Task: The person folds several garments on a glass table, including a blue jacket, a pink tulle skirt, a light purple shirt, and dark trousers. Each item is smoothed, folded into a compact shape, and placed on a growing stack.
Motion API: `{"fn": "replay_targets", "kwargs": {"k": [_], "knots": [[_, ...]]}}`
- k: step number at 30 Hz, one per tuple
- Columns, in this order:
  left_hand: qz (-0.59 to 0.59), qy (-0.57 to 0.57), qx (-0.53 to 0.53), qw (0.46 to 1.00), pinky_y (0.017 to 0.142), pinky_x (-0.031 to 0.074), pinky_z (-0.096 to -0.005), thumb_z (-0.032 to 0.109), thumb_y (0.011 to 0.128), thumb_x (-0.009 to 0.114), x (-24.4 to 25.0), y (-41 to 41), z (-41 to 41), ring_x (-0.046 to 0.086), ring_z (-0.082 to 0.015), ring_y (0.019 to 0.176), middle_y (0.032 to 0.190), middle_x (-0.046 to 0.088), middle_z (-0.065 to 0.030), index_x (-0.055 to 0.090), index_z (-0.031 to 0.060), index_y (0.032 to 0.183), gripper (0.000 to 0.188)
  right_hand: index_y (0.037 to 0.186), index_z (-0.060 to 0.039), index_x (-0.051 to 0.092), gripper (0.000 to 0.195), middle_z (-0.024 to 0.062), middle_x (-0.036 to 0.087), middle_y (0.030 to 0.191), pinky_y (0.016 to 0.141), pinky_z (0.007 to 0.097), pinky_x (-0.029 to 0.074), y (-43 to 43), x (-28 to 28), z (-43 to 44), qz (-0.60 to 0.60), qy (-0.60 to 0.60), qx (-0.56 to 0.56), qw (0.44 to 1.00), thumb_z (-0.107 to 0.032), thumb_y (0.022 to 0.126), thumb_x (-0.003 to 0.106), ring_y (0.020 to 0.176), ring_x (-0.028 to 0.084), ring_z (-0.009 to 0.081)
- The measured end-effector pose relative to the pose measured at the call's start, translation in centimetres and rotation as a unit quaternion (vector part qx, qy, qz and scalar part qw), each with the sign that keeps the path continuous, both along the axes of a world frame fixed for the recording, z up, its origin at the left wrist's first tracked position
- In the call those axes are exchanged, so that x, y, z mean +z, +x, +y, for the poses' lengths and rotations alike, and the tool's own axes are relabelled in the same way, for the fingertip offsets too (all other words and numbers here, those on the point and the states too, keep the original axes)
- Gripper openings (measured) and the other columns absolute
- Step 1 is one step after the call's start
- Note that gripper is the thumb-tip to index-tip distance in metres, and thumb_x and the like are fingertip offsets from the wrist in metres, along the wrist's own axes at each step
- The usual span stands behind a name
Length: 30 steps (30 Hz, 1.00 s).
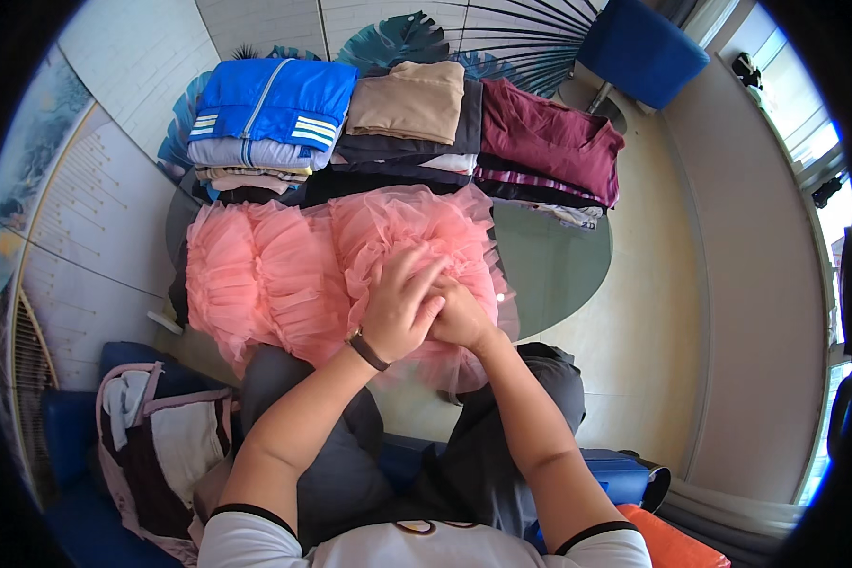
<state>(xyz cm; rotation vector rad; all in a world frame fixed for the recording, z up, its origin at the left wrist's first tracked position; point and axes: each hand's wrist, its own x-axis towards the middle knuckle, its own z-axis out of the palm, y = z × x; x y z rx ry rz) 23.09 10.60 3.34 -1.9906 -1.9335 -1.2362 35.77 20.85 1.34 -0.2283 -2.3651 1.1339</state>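
A pink ruffled tulle garment (291, 270) lies across the near side of an oval glass table (561, 263), its lower edge hanging over toward my knees. My left hand (401, 305), with a dark band on the wrist, is over the right part of the tulle, fingers spread and partly overlapping my other hand. My right hand (458, 309) rests against the tulle beside and partly under it, its fingers partly hidden, so whether it grips any fabric cannot be told.
Folded clothes stand behind in stacks: a blue zip jacket (270, 99), a beige garment (406, 103) and a maroon top (550, 135) lie uppermost. A blue chair (642, 53) is at the back right. Clothing (184, 433) lies on a blue seat at the left.
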Motion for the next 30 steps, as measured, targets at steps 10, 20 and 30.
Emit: {"fn": "replay_targets", "kwargs": {"k": [10,20,30], "knots": [[0.068,-0.301,0.046,0.950,0.112,0.026,-0.0590,0.036,0.097,0.055,-4.1,-1.0,0.8,0.037,-0.0274,0.143,0.153,0.042,-0.0124,0.036,0.0067,0.151,0.064,0.143,-0.0107,0.050,0.079,0.0173,0.046,0.147,0.113,0.0441,0.035,1.9,2.2,3.5,-0.005,0.145,-0.226,0.963,-0.004,0.069,0.077,0.137,0.041,0.0381],[0.123,-0.248,0.035,0.960,0.111,0.003,-0.0773,0.057,0.068,0.079,2.3,2.5,-3.6,0.015,-0.0395,0.151,0.160,0.028,-0.0149,0.048,0.0218,0.147,0.092,0.114,-0.0142,0.068,0.029,0.0055,0.066,0.111,0.105,0.0563,0.035,-1.0,-2.4,3.1,-0.168,0.240,-0.231,0.928,-0.022,0.087,0.061,0.120,0.056,0.0259],[0.153,-0.286,0.141,0.935,0.111,0.007,-0.0755,0.020,0.094,0.046,-2.9,-0.2,-1.2,0.029,-0.0357,0.146,0.154,0.037,-0.0198,0.035,0.0102,0.154,0.061,0.077,-0.0011,0.059,0.012,0.0125,0.062,0.080,0.078,0.0385,0.049,-0.1,0.0,2.7,-0.024,0.046,-0.068,0.996,0.002,0.066,0.061,0.081,0.061,0.0327]]}}
